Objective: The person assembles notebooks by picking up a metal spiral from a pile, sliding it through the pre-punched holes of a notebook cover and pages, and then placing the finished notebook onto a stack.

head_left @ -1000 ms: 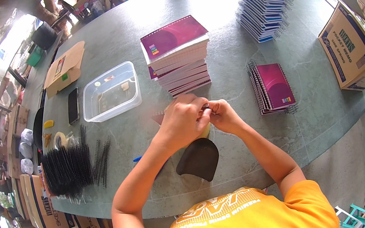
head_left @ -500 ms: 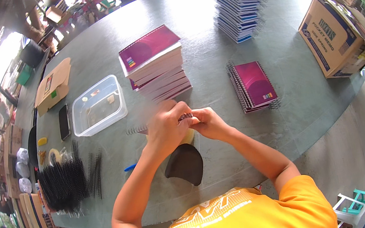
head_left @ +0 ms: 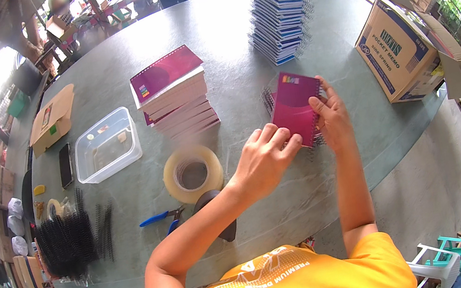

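Note:
Both my hands are on a purple spiral notebook [head_left: 295, 103], tilted above the small notebook pile [head_left: 268, 100] that it mostly hides. My right hand [head_left: 331, 116] grips the coil edge, thumb on the cover. My left hand [head_left: 268, 159] closes its bent fingers on the lower left corner. A taller stack of purple-covered pads [head_left: 174, 95] stands to the left; its top cover shows punched holes and no coil. Near my left forearm lie a clear tape roll [head_left: 171, 178] and blue-handled pliers [head_left: 155, 219]. That forearm partly covers the pliers and a dark curved piece [head_left: 229, 230].
A clear plastic tub [head_left: 111, 170], a phone [head_left: 65, 165] and black plastic coils [head_left: 68, 239] lie at left, with flattened cardboard [head_left: 55, 120] behind. Blue spiral notebooks [head_left: 278, 19] form a tall far stack. An open carton [head_left: 397, 54] stands at right.
My hands have moved right from the middle of the table, where they worked at a small coil. They now hold the purple notebook over the right pile. The tape roll and pliers have come into view.

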Motion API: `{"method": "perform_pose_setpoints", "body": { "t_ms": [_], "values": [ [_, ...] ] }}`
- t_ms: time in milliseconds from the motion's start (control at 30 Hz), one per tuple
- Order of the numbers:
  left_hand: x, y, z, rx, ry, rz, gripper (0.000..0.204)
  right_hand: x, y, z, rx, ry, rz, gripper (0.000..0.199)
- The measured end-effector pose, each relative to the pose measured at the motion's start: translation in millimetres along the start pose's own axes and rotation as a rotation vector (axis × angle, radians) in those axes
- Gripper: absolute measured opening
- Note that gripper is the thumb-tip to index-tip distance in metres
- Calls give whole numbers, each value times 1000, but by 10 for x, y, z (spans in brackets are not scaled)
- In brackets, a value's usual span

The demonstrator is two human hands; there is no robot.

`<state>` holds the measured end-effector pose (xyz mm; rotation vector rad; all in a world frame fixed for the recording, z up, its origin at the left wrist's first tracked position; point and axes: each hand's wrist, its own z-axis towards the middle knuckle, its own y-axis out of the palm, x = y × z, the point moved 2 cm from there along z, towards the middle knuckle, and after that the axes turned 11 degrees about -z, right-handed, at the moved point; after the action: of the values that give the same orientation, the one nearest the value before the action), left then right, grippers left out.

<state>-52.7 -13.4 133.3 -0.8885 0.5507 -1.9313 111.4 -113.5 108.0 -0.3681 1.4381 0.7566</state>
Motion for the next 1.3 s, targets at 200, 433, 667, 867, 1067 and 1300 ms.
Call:
{"method": "perform_pose_setpoints", "body": {
  "t_ms": [200, 433, 667, 867, 1067, 1300],
  "values": [
    [-116, 26, -128, 26, -81, -116, 25, 417, -441, 281, 242, -84, -1208, 36],
    [-242, -58, -438, -5, -204, -118, 21, 186, -508, 443, 268, -4, -1312, 26],
    [-271, -94, -509, -1, -260, -155, 21, 313, -396, 413, 276, -163, -1374, 25],
    [-385, -28, -617, 10, -361, -215, 22, 554, -404, 379, 220, -141, -1375, 35],
    [-354, 127, -621, -114, -359, -268, 22, 368, 165, 456, 163, -289, -1662, 57],
    [-409, -281, -637, 68, -314, -116, 16, 384, 340, 940, -415, 352, -1728, 72]
  ]
}}
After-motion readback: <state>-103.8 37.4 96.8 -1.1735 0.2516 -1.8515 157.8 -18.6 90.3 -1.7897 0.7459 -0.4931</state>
